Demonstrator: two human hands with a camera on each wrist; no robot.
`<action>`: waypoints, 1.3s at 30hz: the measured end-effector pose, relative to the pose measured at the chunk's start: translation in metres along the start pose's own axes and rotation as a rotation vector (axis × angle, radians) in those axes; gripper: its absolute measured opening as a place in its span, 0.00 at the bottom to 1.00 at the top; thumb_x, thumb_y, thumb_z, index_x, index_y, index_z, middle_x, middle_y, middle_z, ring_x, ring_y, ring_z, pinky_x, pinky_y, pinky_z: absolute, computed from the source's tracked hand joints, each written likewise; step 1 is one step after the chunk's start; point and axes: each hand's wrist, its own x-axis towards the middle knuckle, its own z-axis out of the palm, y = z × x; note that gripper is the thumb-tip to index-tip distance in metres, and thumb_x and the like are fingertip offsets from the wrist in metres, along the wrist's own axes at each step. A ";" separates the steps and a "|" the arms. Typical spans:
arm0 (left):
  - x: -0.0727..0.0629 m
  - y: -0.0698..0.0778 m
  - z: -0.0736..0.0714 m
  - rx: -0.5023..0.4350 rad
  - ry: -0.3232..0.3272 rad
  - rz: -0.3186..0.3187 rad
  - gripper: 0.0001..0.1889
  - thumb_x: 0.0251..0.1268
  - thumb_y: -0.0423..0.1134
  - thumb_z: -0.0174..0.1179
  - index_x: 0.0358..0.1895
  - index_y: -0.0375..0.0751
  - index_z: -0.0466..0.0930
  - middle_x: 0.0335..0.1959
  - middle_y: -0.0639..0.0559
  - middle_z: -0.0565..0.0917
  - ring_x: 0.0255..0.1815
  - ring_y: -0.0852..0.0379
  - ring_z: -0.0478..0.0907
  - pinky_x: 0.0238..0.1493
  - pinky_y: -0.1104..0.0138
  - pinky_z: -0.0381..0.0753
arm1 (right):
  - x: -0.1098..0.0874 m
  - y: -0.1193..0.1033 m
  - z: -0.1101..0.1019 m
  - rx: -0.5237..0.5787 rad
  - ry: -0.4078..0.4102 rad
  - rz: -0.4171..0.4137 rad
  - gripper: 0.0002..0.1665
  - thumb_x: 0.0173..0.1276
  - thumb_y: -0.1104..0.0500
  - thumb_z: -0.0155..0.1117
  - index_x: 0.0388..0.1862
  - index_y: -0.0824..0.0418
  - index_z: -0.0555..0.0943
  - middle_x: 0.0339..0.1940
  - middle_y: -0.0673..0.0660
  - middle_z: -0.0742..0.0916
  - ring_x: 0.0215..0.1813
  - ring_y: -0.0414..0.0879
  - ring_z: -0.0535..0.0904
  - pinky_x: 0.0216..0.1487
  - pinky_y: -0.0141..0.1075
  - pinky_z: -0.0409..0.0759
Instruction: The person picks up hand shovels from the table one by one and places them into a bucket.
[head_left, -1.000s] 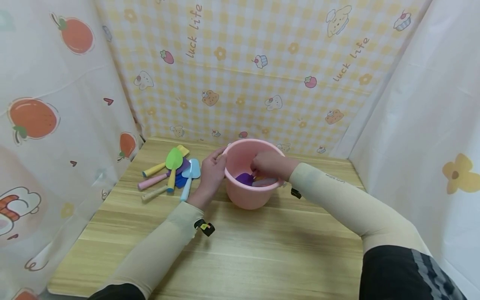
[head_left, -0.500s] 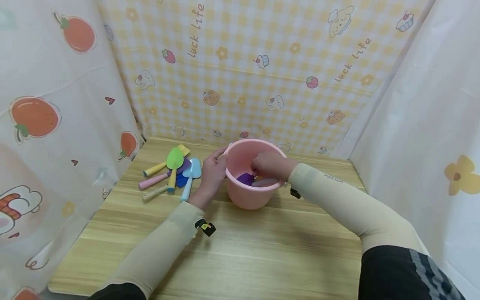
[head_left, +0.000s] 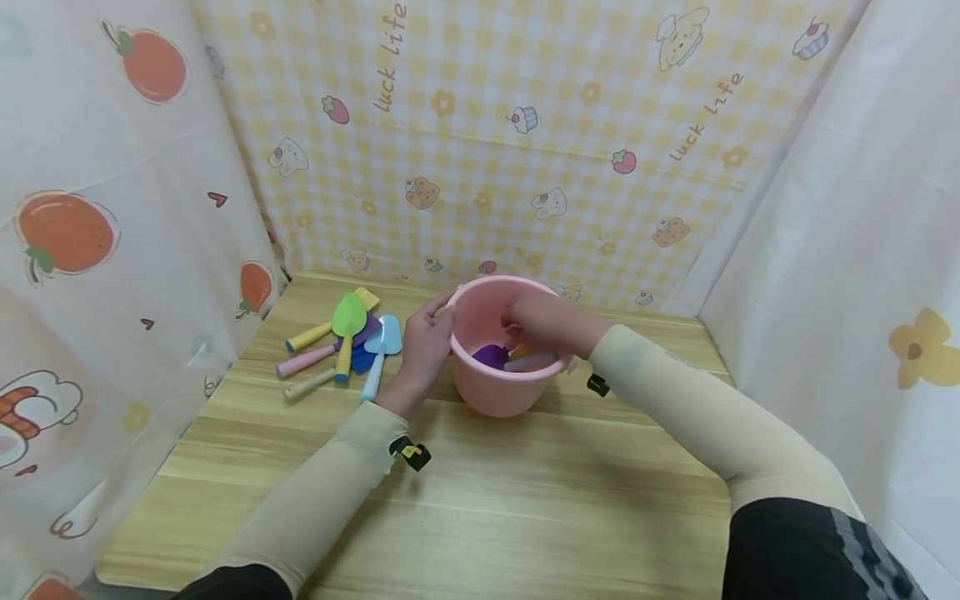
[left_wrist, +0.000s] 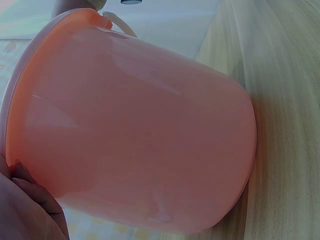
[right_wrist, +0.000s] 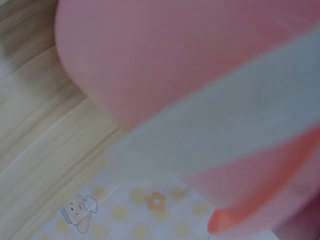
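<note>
A pink bucket stands upright on the wooden table. My left hand grips its rim at the left side; the fingers show at the rim in the left wrist view, beside the bucket wall. My right hand reaches over the right rim into the bucket, fingers pointing down. Below it lie a purple toy shovel and a pale-handled piece. I cannot tell whether the right fingertips hold anything. In the right wrist view, a pale blurred strip, likely the bucket handle, crosses the bucket wall.
Left of the bucket lies a pile of toy sand tools: a green shovel with a yellow handle, a light blue shovel, a pink handle, a yellow handle and a cream handle. Patterned cloth hangs behind the table.
My right hand has risen slightly inside the bucket and its wrist has shifted a little to the right. The left hand keeps its grip on the rim, and the tool pile is unchanged.
</note>
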 end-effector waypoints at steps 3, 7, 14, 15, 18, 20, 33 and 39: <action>0.000 0.001 0.000 -0.004 -0.002 0.001 0.23 0.86 0.55 0.58 0.75 0.56 0.83 0.53 0.52 0.93 0.51 0.48 0.91 0.53 0.52 0.92 | -0.007 0.002 -0.009 -0.199 0.137 -0.140 0.06 0.77 0.67 0.70 0.48 0.66 0.91 0.44 0.57 0.90 0.49 0.54 0.84 0.58 0.47 0.83; 0.000 0.002 0.001 -0.011 -0.004 0.004 0.24 0.86 0.54 0.58 0.76 0.54 0.82 0.52 0.47 0.93 0.51 0.44 0.91 0.54 0.49 0.92 | -0.023 0.010 -0.018 -0.157 0.335 -0.124 0.07 0.77 0.67 0.70 0.49 0.69 0.90 0.46 0.62 0.91 0.52 0.61 0.84 0.59 0.54 0.83; 0.001 0.004 0.000 0.006 0.005 0.010 0.23 0.87 0.54 0.57 0.76 0.55 0.82 0.51 0.44 0.93 0.51 0.42 0.92 0.53 0.49 0.92 | -0.048 0.024 -0.018 0.090 0.593 0.156 0.12 0.85 0.61 0.63 0.53 0.68 0.89 0.51 0.64 0.90 0.55 0.60 0.84 0.59 0.56 0.83; 0.000 0.004 0.000 0.007 0.006 0.010 0.23 0.87 0.54 0.56 0.76 0.55 0.82 0.51 0.44 0.93 0.51 0.42 0.92 0.53 0.50 0.92 | -0.051 0.025 -0.016 0.133 0.612 0.191 0.13 0.85 0.60 0.62 0.54 0.68 0.88 0.51 0.64 0.89 0.54 0.60 0.84 0.57 0.56 0.84; 0.000 0.005 -0.001 0.005 0.003 0.010 0.23 0.87 0.54 0.56 0.76 0.55 0.82 0.52 0.45 0.93 0.51 0.42 0.92 0.53 0.50 0.92 | -0.059 0.026 -0.008 0.245 0.652 0.290 0.16 0.87 0.56 0.61 0.56 0.67 0.87 0.50 0.63 0.88 0.51 0.57 0.83 0.52 0.53 0.85; 0.000 0.005 -0.001 0.008 0.002 0.009 0.23 0.87 0.54 0.56 0.76 0.55 0.82 0.51 0.43 0.93 0.51 0.41 0.92 0.51 0.52 0.92 | -0.063 0.027 -0.003 0.308 0.671 0.338 0.19 0.88 0.53 0.59 0.59 0.67 0.86 0.50 0.62 0.87 0.51 0.56 0.83 0.51 0.51 0.85; 0.001 0.003 0.000 0.002 -0.002 0.000 0.23 0.86 0.54 0.57 0.75 0.55 0.83 0.47 0.37 0.92 0.50 0.37 0.91 0.46 0.59 0.93 | -0.074 0.026 0.017 0.519 0.703 0.501 0.28 0.88 0.44 0.58 0.66 0.66 0.84 0.54 0.63 0.88 0.54 0.56 0.84 0.55 0.47 0.85; 0.000 0.003 0.001 -0.012 0.003 -0.004 0.22 0.86 0.52 0.58 0.75 0.54 0.84 0.45 0.34 0.91 0.48 0.36 0.91 0.41 0.64 0.92 | -0.077 0.025 0.021 0.588 0.692 0.526 0.27 0.88 0.44 0.57 0.66 0.65 0.83 0.52 0.63 0.87 0.51 0.54 0.82 0.49 0.40 0.84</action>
